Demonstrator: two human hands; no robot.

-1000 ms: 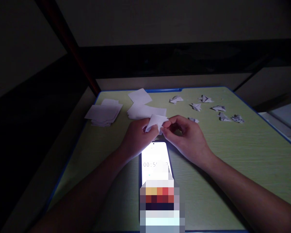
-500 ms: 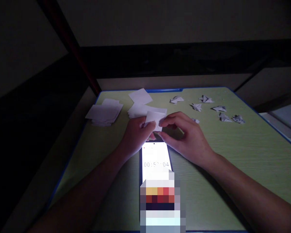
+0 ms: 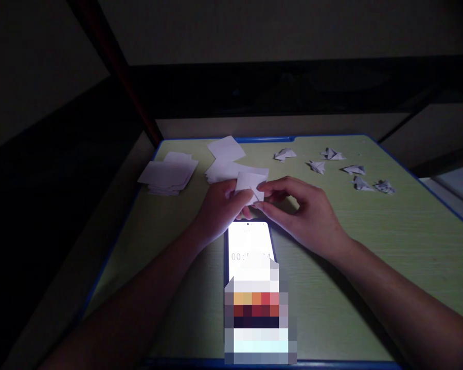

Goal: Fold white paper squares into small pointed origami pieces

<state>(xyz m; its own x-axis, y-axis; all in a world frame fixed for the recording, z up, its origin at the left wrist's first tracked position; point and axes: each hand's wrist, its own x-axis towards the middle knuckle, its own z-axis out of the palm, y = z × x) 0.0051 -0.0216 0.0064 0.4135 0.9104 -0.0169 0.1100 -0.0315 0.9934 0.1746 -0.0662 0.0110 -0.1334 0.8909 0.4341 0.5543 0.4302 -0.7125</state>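
Observation:
A small square of folded white paper (image 3: pixel 247 181) is held above the table, just past the top of a lit phone. My left hand (image 3: pixel 223 211) grips it from the left, its thumb pressed flat on the front and its other fingers behind. At the paper's lower right edge, my right hand (image 3: pixel 303 213) pinches with thumb and forefinger. A diagonal crease or flap edge shows near the left thumb. The phone (image 3: pixel 250 239) shows a timer display, its lower part blurred out.
Stacks of white paper squares lie at the back left (image 3: pixel 170 172) and back centre (image 3: pixel 227 149). Several folded paper figures (image 3: pixel 332 153) are scattered at the back right. The green table (image 3: pixel 370 288) has a blue rim; white boxy objects (image 3: pixel 457 187) stand beyond its right edge.
The view has shifted slightly, so everything sits a little differently in the frame. Both hands keep hold of the folded paper, and a diagonal line now shows on its front near the left thumb.

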